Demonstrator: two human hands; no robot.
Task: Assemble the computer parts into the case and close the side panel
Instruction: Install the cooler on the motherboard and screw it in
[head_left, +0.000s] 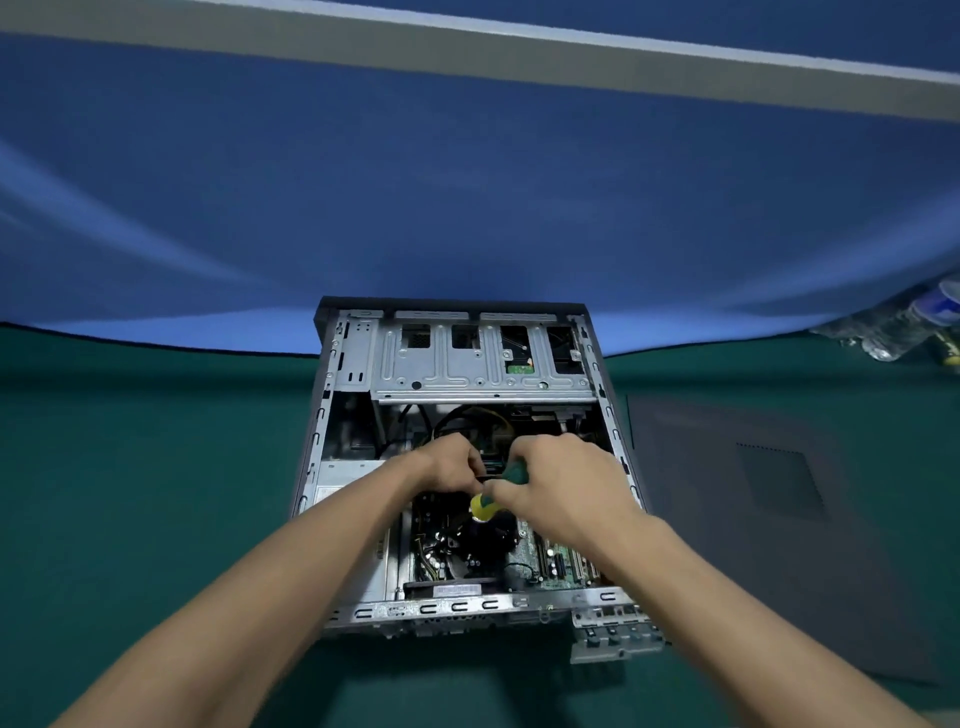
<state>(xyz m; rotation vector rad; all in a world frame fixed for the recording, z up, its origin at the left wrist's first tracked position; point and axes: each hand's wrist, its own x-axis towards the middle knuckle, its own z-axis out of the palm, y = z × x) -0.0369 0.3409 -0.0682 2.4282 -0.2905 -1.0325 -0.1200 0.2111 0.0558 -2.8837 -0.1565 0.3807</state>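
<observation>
The open computer case (467, 467) lies on its side on the green table (130, 493) in front of me, its inside facing up. Both my hands are over the middle of it. My right hand (563, 480) is curled round the green and yellow handle of a screwdriver (498, 491), whose yellow butt end points back toward me; the tip is hidden under my hands. My left hand (449, 465) has its fingers bent, the tips meeting the right hand beside the screwdriver; I cannot tell whether they pinch anything. Below my hands sits the motherboard (550, 558) with its slots. The metal drive cage (480, 358) spans the far end of the case. The dark side panel (769, 519) lies flat on the table to the right of the case, apart from it. A blue backdrop (467, 182) rises behind the table.
</observation>
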